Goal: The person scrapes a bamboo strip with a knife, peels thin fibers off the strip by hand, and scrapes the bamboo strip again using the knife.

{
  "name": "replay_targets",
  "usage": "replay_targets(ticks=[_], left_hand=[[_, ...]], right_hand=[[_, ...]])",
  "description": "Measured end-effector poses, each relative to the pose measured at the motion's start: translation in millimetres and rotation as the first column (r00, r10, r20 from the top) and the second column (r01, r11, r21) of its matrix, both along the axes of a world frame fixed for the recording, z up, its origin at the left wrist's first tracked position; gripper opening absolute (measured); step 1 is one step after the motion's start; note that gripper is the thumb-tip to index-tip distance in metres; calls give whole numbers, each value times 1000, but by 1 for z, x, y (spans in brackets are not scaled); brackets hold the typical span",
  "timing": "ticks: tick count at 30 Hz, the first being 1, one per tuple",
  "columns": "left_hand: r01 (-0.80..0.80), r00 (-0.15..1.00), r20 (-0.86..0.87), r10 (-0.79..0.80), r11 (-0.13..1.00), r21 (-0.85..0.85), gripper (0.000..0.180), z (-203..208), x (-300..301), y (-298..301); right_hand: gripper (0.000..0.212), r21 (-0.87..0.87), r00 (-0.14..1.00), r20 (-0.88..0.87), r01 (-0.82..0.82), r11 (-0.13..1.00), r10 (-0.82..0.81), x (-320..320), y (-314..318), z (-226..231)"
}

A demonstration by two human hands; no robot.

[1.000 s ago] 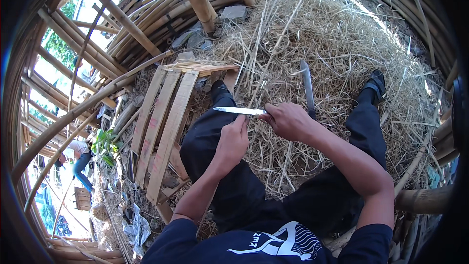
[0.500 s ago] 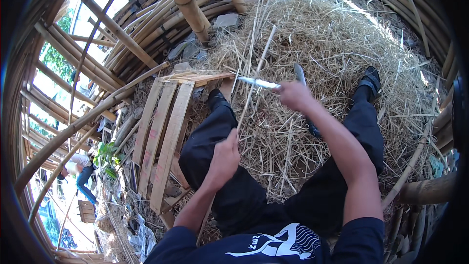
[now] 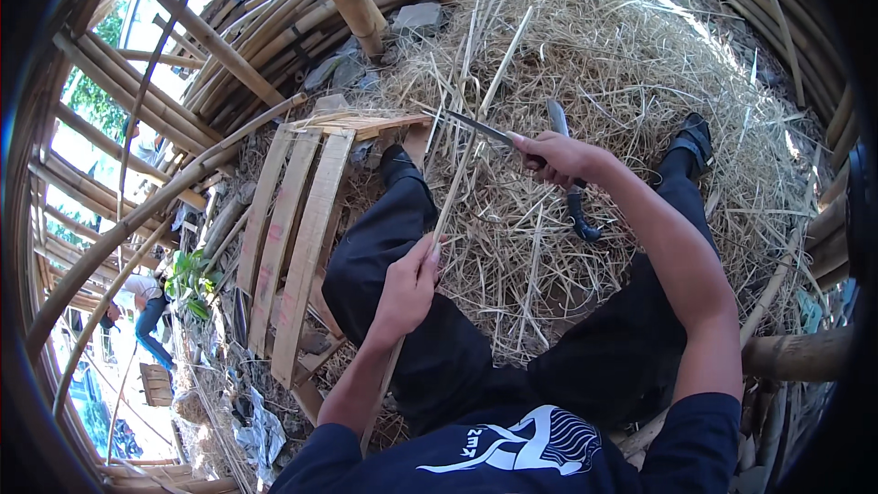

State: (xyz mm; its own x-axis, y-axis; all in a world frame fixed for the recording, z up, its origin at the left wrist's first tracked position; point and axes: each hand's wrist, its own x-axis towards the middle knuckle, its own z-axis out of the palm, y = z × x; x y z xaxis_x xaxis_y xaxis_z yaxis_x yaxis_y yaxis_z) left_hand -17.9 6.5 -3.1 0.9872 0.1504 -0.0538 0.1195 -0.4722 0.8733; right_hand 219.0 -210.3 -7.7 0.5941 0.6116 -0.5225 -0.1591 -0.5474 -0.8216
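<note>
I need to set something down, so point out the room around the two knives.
Best room, strewn only with pale dry shavings: between the curved black-handled knife on the ground and the black right shoe, or beyond that knife's tip. It is crowded around the held narrow-bladed knife and thin pale strip, with the slatted wooden crate to their left.

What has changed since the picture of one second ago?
The right hand moved forward, away from the left hand, its knife now pointing forward-left instead of left. The left hand, holding the strip, drew back slightly. The other knife and the crate stayed put.
</note>
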Motion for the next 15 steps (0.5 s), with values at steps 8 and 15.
replay_targets(ticks=[8,15], left_hand=[[18,989,-132,-64,946,-324,31,20,31,-2],[-49,999,-35,40,945,-323,28,6,39,-10]], right_hand=[[41,-230,568,788,-84,970,236,-76,17,17],[37,-179,513,830,-127,976,219,-55,23,-1]])
